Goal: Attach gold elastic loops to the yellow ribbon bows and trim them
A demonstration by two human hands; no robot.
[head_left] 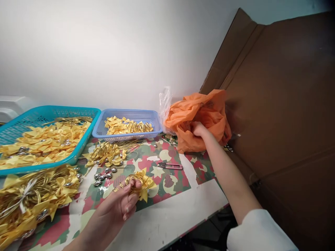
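My left hand (117, 205) is closed on a small bunch of yellow ribbon bows (145, 184) with gold cord loops, held above the table's front part. My right hand (198, 129) reaches into an orange plastic bag (183, 115); its fingers are hidden by the bag's folds. Between the two hands lies a pair of pink-handled thread snips (170, 166). Several silver bells (104, 174) sit in a cluster on the patterned table cover. Behind them is a pile of yellow bows with gold cords (104, 153).
A turquoise basket (78, 150) full of yellow bows stands at left, and a blue basket (128, 136) with fewer bows beside it. A tied bundle of bows (28, 198) lies front left. A cardboard sheet (285, 90) rises at right. Clear plastic (165, 106) stands by the orange bag.
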